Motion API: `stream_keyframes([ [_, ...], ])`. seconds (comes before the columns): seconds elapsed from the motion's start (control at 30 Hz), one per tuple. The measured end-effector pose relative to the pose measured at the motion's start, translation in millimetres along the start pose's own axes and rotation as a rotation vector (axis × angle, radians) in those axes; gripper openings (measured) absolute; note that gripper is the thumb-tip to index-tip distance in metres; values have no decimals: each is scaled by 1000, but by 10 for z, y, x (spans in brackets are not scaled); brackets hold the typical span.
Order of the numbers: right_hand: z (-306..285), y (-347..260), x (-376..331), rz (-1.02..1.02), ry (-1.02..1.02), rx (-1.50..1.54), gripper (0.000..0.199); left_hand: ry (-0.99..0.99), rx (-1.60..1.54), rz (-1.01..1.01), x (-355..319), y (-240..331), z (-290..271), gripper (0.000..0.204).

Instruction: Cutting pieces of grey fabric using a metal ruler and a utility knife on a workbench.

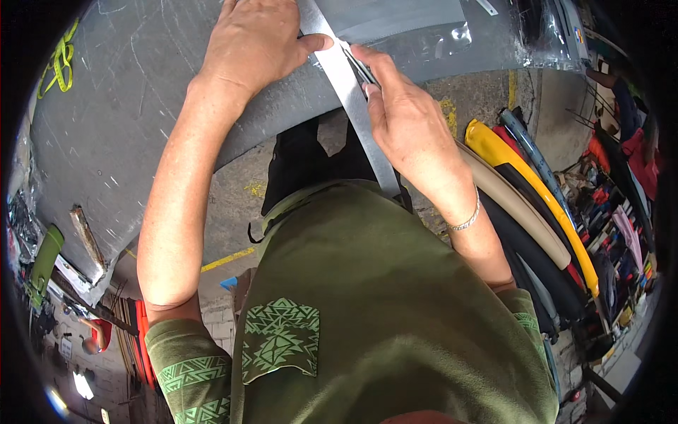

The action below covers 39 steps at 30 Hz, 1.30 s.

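A long metal straightedge [360, 120] lies slantwise across the near edge of a scratched grey work table [141, 92], its lower end reaching out over my apron. My left hand [254, 42] rests flat on the table at the upper middle, its thumb stretched out onto the straightedge. Its other fingertips run out of the picture at the top. In my right hand [409, 113] I grip a slim dark-and-silver cutter knife [362, 69], with its tip against the straightedge's right side, close to my left thumb. A smooth grey sheet [402, 18] lies just beyond the tip.
Rolls of material, among them a yellow roll [526, 191] and a beige roll [522, 208], stand to my right. A yellow-green tape measure [61, 62] lies at the table's far left. Clear plastic [540, 42] hangs over the right end. Another person in red [99, 336] shows at lower left.
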State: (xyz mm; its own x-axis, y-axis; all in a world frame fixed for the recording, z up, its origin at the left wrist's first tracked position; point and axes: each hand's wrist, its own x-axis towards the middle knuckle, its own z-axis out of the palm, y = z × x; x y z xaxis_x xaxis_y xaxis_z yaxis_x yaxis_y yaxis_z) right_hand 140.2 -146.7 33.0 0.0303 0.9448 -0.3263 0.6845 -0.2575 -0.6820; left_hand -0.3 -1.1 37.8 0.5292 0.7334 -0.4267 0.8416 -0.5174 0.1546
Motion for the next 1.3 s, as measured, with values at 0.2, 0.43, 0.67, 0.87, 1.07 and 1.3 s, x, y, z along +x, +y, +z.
stream_keyframes([
  [0.2,-131,67,19,-26,-68,49,48,21,-36,-23,6,11,25,103],
  [0.43,-594,237,37,82,-75,1068,40,7,-80,-28,46,-24,48,104],
  [0.67,-984,474,237,-129,-224,851,84,-47,-64,-112,-9,21,-1,109],
  [0.87,-956,18,587,52,53,-249,33,-63,-42,-144,-4,27,-9,113],
  [1.07,-532,-209,1061,-332,70,761,44,174,-532,233,13,-437,433,117],
  [1.3,7,-366,1566,177,146,838,56,-30,-70,-140,31,45,-6,116],
])
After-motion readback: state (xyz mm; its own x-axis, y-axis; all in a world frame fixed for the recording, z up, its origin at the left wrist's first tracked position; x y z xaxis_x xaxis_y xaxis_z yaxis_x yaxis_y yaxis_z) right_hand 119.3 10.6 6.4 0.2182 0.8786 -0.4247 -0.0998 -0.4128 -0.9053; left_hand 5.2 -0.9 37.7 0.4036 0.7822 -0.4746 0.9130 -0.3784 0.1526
